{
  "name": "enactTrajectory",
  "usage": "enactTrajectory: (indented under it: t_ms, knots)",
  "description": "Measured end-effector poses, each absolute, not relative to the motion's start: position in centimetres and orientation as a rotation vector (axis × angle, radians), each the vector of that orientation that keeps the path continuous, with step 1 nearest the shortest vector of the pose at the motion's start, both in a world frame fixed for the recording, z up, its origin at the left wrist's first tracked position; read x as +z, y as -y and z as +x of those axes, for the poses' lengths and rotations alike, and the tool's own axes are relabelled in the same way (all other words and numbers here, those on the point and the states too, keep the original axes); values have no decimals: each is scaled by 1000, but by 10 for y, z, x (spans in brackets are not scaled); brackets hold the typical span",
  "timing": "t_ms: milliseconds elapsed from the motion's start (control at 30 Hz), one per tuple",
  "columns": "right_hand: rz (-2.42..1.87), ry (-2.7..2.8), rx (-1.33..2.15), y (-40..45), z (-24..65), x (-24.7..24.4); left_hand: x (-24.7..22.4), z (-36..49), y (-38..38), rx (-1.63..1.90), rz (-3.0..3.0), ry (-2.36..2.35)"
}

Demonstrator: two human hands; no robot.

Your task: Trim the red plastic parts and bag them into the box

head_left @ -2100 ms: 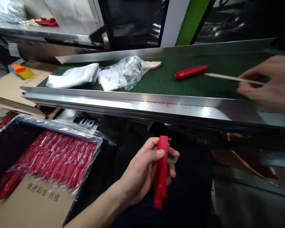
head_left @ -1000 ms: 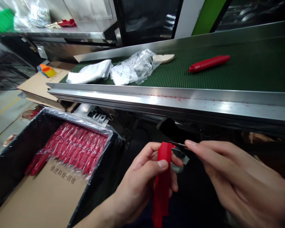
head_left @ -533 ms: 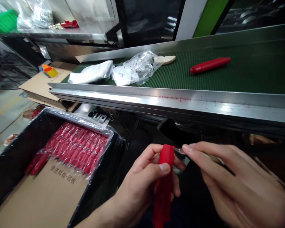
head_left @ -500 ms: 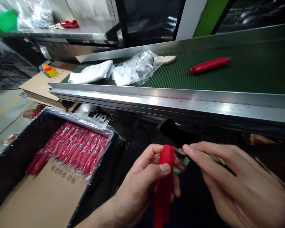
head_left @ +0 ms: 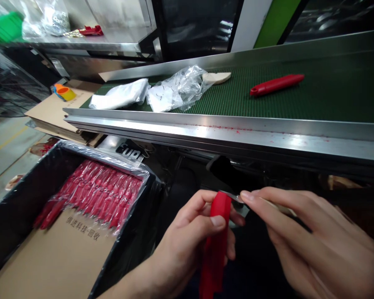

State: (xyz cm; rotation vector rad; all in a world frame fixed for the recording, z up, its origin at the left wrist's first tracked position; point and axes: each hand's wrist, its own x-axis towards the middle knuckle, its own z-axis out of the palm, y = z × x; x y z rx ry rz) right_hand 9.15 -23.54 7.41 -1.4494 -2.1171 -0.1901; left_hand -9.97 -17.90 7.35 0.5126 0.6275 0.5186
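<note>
The left hand [head_left: 190, 236] is clamped around a red plastic handle [head_left: 216, 241], held upright below the steel rail of the conveyor belt [head_left: 205, 128]. The right hand [head_left: 311, 245] pinches a thin blade [head_left: 233, 197], its tip touching the handle's top edge. Trimming here likely goes best with the handle gripped firmly, light strokes, and the left thumb below the blade.

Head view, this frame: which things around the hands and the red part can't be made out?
- Red part: lower end cut off by the bottom edge; its back hidden by the left hand.
- Blade tool: only a thin metal tip shows; the right hand covers the rest.
- Red pieces in the box: blurred under glossy plastic wrap, so they can't be counted.
- Bag on the belt: contents too small to identify.
</note>
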Motion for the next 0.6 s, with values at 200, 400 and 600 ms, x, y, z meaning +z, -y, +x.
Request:
enactTrajectory:
  t_ms: [200,400,600]
  knots:
    - [-1496,2096,-164,243,92,71,73,-98,177,475,510,-685]
    - [-1489,2089,-112,252,87,67,71,-99,175,491,453,-692]
    - [-1455,2092,-127,263,78,57,75,-98,167,544,446,-680]
